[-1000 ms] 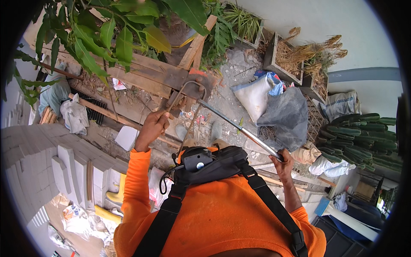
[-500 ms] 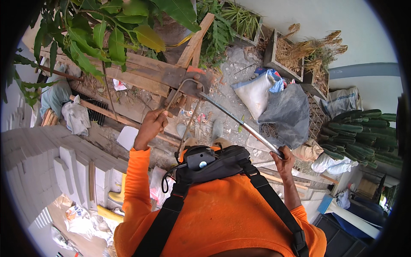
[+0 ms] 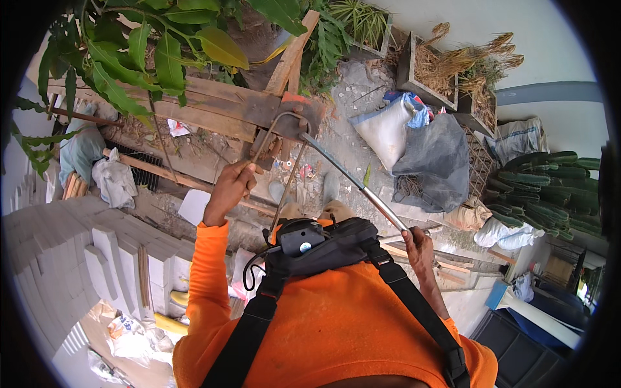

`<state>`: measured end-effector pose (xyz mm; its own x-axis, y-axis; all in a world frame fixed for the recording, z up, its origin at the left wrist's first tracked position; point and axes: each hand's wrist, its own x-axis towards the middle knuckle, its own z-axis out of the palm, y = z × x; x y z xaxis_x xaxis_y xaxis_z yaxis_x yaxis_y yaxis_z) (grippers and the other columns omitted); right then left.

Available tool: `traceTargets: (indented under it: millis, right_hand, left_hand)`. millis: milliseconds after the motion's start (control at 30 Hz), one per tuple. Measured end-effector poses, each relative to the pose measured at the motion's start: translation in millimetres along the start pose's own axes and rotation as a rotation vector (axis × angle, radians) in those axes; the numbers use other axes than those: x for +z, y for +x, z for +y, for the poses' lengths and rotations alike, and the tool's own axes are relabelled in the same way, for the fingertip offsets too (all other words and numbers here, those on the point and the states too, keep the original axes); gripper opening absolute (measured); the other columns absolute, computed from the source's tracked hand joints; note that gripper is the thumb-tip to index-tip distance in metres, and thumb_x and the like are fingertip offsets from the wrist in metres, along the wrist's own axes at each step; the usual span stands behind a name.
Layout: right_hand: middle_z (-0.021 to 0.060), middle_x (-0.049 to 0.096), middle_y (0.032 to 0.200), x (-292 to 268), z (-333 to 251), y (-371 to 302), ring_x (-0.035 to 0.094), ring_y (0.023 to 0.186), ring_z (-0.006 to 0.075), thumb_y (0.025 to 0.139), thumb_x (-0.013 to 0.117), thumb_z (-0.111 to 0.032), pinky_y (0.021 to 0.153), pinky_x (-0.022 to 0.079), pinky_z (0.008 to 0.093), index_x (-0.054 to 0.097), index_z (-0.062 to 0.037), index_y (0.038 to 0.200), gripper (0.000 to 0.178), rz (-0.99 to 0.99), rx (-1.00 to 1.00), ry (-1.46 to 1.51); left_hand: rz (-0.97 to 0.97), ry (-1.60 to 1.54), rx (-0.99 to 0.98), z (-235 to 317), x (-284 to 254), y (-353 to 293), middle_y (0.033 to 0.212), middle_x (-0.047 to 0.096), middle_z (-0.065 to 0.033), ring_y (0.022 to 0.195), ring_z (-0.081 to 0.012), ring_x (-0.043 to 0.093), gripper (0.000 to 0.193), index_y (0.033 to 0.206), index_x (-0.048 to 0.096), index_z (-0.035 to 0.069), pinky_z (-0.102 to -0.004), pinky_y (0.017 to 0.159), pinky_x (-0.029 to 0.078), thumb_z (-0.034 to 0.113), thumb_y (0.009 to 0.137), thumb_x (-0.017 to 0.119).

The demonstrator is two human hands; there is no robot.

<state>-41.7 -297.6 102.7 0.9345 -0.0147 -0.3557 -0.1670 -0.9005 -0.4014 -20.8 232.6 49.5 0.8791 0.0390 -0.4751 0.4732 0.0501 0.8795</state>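
Observation:
My left hand [image 3: 231, 187] is closed, pinching one end of a thin steel rod [image 3: 264, 145]. The rod curves in a hook over the rusty metal plate [image 3: 312, 108] on the end of a wooden bench [image 3: 226, 108]. Its other length runs back toward my waist. My right hand [image 3: 419, 248] is wrapped round the near end of a long metal bending lever [image 3: 362, 183]. The lever's far end meets the plate beside the rod's bend. Exactly how lever and rod engage there is too small to tell.
Leafy branches [image 3: 136, 58] overhang the bench at the upper left. To the right lie a white sack [image 3: 383, 132], a dark plastic sheet [image 3: 435, 169], planter boxes [image 3: 424, 81] and a cactus [image 3: 546, 187]. Pale blocks [image 3: 52, 258] are stacked at the left.
My right hand has swung the near end of the lever to the left, closer to my body. My left hand keeps its hold on the rod in nearly the same place.

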Motion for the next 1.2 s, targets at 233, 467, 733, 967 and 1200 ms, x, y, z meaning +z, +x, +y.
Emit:
traceTargets:
  millis: [233, 467, 733, 967, 1200]
  right_hand:
    - [0.0042, 0.043, 0.064, -5.5, -12.7, -6.4, 0.040, 0.065, 0.0154, 0.095, 0.068, -0.060, 0.059, 0.035, 0.0355, 0.054, -0.0027, 0.077, 0.061, -0.144, 0.121, 0.255]
    - [-0.0042, 0.038, 0.068, 6.4, -25.4, -33.8, 0.034, 0.069, 0.0105, 0.095, 0.072, -0.056, 0.059, 0.028, 0.0314, 0.053, -0.0064, 0.077, 0.055, -0.195, 0.214, 0.434]
    - [-0.0052, 0.039, 0.066, 9.8, -3.7, -10.1, 0.034, 0.067, 0.0083, 0.096, 0.072, -0.051, 0.057, 0.028, 0.0313, 0.054, -0.0052, 0.074, 0.054, -0.229, 0.149, 0.465]
    - [-0.0083, 0.039, 0.068, -22.3, 2.3, 86.5, 0.033, 0.067, 0.0054, 0.091, 0.080, -0.042, 0.057, 0.025, 0.0285, 0.053, -0.0075, 0.071, 0.049, -0.137, -0.148, 0.531]
    - [-0.0099, 0.038, 0.070, -18.8, -62.5, 187.4, 0.033, 0.066, 0.0041, 0.093, 0.081, -0.032, 0.056, 0.025, 0.0267, 0.052, -0.0080, 0.075, 0.041, -0.176, -0.425, 0.764]
  left_hand:
    - [-0.052, -0.042, -0.033, 3.8, -5.6, 1.8, 0.063, 0.045, 0.0019, 0.052, -0.0063, 0.039, 0.031, 0.105, 0.067, -0.001, -0.0256, 0.049, 0.039, 0.025, 0.111, 0.051]
    - [-0.064, -0.029, -0.032, 2.8, -7.1, 2.4, 0.063, 0.046, 0.0022, 0.051, -0.0063, 0.039, 0.031, 0.106, 0.068, 0.000, -0.0259, 0.050, 0.040, 0.026, 0.110, 0.052]
    - [-0.015, -0.016, -0.027, 5.3, 0.0, -1.3, 0.064, 0.049, 0.0016, 0.053, -0.0062, 0.042, 0.032, 0.103, 0.066, 0.001, -0.0252, 0.052, 0.041, 0.028, 0.111, 0.052]
    - [0.103, -0.112, 0.144, 7.7, 26.3, -20.4, 0.073, 0.061, -0.0025, 0.060, -0.0088, 0.055, 0.032, 0.102, 0.064, 0.003, -0.0251, 0.058, 0.046, 0.032, 0.110, 0.053]
    - [0.316, -0.332, 0.311, 23.8, 87.0, -40.3, 0.075, 0.062, -0.0021, 0.063, -0.0108, 0.056, 0.034, 0.102, 0.065, 0.005, -0.0249, 0.062, 0.046, 0.037, 0.109, 0.054]
